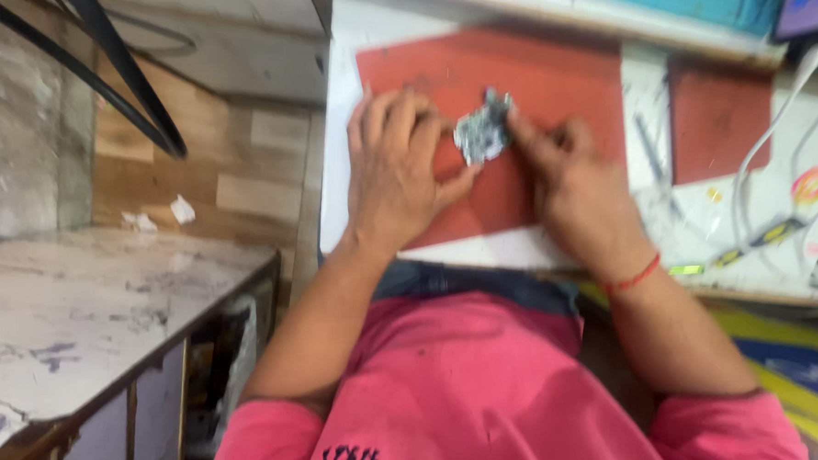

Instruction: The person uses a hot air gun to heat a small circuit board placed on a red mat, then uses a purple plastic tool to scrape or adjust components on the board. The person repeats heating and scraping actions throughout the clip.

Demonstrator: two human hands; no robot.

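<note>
**Head view: both hands on a small metal part over the red mat**

Head cam is blurred. Left hand [395,171] lies palm down on the red mat [549,77], fingers loosely spread, thumb tip touching the grey metallic part [483,130]. Right hand [568,182] comes in from the other side, fingertips pinching the part's right edge. Part sits on the mat, between the two hands. Red thread band [633,275] on right wrist. White cables [773,140] lie well right of the mat. Marble-top counter [81,309] at left.
</note>
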